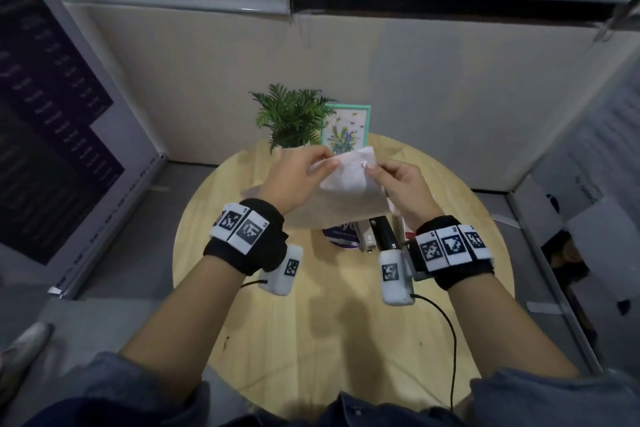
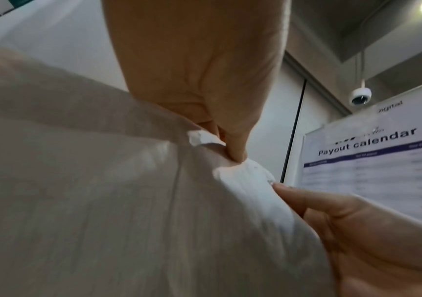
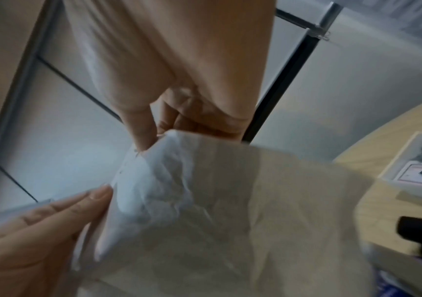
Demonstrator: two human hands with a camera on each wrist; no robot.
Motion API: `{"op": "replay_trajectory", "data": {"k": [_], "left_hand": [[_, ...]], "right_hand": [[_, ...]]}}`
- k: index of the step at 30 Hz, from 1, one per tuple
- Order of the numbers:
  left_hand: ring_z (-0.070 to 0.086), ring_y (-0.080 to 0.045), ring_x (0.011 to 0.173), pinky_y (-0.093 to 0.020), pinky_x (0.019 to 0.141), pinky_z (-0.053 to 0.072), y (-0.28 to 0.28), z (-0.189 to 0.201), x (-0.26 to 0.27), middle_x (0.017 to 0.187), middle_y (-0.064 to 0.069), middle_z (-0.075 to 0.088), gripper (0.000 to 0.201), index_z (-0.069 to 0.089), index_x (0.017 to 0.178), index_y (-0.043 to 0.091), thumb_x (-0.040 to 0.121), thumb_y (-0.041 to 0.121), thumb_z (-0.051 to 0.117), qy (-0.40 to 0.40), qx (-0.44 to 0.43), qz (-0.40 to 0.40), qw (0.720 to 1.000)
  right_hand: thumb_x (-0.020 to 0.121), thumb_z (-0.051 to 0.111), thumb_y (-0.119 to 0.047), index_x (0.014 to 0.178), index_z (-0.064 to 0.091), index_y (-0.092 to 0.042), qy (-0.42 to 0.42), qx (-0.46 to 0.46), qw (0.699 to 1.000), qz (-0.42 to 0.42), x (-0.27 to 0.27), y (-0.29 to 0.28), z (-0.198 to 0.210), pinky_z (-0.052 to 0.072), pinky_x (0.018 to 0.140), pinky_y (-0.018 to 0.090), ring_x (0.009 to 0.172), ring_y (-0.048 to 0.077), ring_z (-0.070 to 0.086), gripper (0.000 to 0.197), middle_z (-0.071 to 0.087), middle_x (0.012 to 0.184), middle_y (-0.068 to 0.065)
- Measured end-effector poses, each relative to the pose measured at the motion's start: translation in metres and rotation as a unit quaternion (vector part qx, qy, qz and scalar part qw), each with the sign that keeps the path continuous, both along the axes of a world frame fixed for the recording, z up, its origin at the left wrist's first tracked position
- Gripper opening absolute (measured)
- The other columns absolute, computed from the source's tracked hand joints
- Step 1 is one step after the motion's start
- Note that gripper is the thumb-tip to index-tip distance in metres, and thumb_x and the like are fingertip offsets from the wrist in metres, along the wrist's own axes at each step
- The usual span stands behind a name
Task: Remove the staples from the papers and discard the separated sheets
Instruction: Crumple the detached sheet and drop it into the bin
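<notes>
We hold the papers (image 1: 341, 189) in the air above a round wooden bench (image 1: 311, 322), both hands at the crumpled top corner. Our left hand (image 1: 294, 177) pinches the sheets near that corner between thumb and fingers (image 2: 235, 148), so it is closed on the paper. Our right hand (image 1: 403, 187) grips the same corner from the other side, its thumb and fingers (image 3: 141, 132) curled round the edge right at a small metal staple (image 2: 270, 182). The corner is creased and dotted with tiny holes. Below the sheets, a black stapler (image 1: 382, 232) lies on the bench, just beside our right wrist. At the far edge of the bench stand a green plant (image 1: 292, 114) and a teal picture frame (image 1: 346, 128).
</notes>
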State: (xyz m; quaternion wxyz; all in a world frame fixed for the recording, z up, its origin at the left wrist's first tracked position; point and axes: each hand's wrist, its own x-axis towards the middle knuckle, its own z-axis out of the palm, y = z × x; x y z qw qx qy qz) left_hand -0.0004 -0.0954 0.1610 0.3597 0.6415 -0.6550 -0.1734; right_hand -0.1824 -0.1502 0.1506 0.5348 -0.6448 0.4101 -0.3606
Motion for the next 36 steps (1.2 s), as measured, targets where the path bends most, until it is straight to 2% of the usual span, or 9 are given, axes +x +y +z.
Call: {"op": "replay_trajectory", "data": {"k": [3,5,7,11,13,17,24,31,36], "left_hand": [[0.057,-0.005,0.071,-0.032,0.072,0.048,-0.009,0.027,-0.003,0.074,0.010,0.063,0.020,0.067,0.090,0.015,0.090,0.030,0.053,0.028,-0.012,-0.023,0.999],[0.051,0.008,0.059,-0.017,0.063,0.041,-0.015,0.042,-0.004,0.061,0.019,0.058,0.017,0.068,0.088,0.013,0.090,0.024,0.055,0.057,-0.011,-0.044,0.997],[0.048,0.011,0.050,-0.006,0.054,0.035,-0.018,0.058,-0.005,0.050,0.022,0.058,0.013,0.068,0.084,0.017,0.087,0.025,0.058,0.083,-0.011,-0.061,0.995],[0.048,0.007,0.051,-0.006,0.053,0.037,-0.015,0.085,-0.008,0.050,0.021,0.061,0.008,0.070,0.081,0.022,0.085,0.023,0.063,0.139,-0.004,-0.097,0.986],[0.049,0.006,0.052,-0.007,0.053,0.038,-0.010,0.098,-0.012,0.051,0.019,0.062,0.015,0.069,0.076,0.027,0.087,0.020,0.061,0.149,-0.004,-0.112,0.982],[0.049,0.009,0.044,-0.001,0.048,0.034,0.001,0.120,-0.019,0.046,0.023,0.060,0.014,0.067,0.079,0.022,0.088,0.016,0.058,0.148,-0.011,-0.129,0.980],[0.054,0.009,0.050,-0.002,0.051,0.036,0.009,0.136,-0.025,0.052,0.025,0.063,0.016,0.066,0.078,0.026,0.088,0.016,0.059,0.140,-0.039,-0.144,0.979],[0.055,0.011,0.053,-0.002,0.053,0.038,0.012,0.139,-0.027,0.055,0.027,0.063,0.017,0.065,0.077,0.027,0.088,0.016,0.059,0.124,-0.048,-0.156,0.979],[0.055,0.011,0.055,-0.001,0.055,0.037,0.008,0.137,-0.026,0.055,0.027,0.064,0.011,0.067,0.082,0.020,0.088,0.014,0.059,0.116,-0.058,-0.145,0.981]], "right_hand": [[0.089,0.059,-0.015,0.085,0.070,-0.010,-0.068,0.027,0.997,-0.032,-0.002,0.002,0.021,0.047,0.089,0.044,0.085,0.022,0.060,0.013,0.068,0.086,0.007],[0.087,0.061,-0.013,0.075,0.072,-0.017,-0.120,0.039,0.991,-0.037,-0.004,0.003,0.033,0.048,0.084,0.041,0.078,0.019,0.062,0.017,0.071,0.078,0.001],[0.086,0.062,-0.013,0.069,0.073,-0.019,-0.157,0.035,0.986,-0.036,-0.007,0.004,0.043,0.049,0.077,0.035,0.070,0.013,0.063,0.021,0.072,0.071,-0.004],[0.086,0.060,-0.008,0.061,0.072,-0.020,-0.205,0.008,0.978,-0.039,-0.013,0.011,0.063,0.049,0.067,0.019,0.062,0.004,0.063,0.030,0.071,0.063,-0.008],[0.087,0.058,-0.005,0.059,0.071,-0.019,-0.225,-0.004,0.974,-0.039,-0.015,0.015,0.073,0.050,0.063,0.015,0.060,0.004,0.062,0.033,0.071,0.060,-0.008],[0.087,0.055,-0.001,0.061,0.070,-0.017,-0.266,-0.026,0.963,-0.033,-0.018,0.021,0.088,0.051,0.060,0.015,0.059,0.004,0.063,0.034,0.071,0.061,-0.008],[0.088,0.053,0.000,0.062,0.070,-0.018,-0.297,-0.056,0.953,-0.009,-0.024,0.026,0.099,0.051,0.059,0.015,0.059,0.003,0.063,0.035,0.071,0.061,-0.008],[0.083,0.056,-0.007,0.064,0.070,-0.019,-0.284,-0.076,0.956,-0.006,-0.025,0.026,0.100,0.051,0.062,0.016,0.062,0.004,0.063,0.027,0.071,0.064,-0.009],[0.085,0.055,-0.008,0.070,0.070,-0.020,-0.261,-0.099,0.960,0.002,-0.026,0.024,0.099,0.051,0.064,0.017,0.066,0.004,0.063,0.024,0.071,0.068,-0.010]]}}
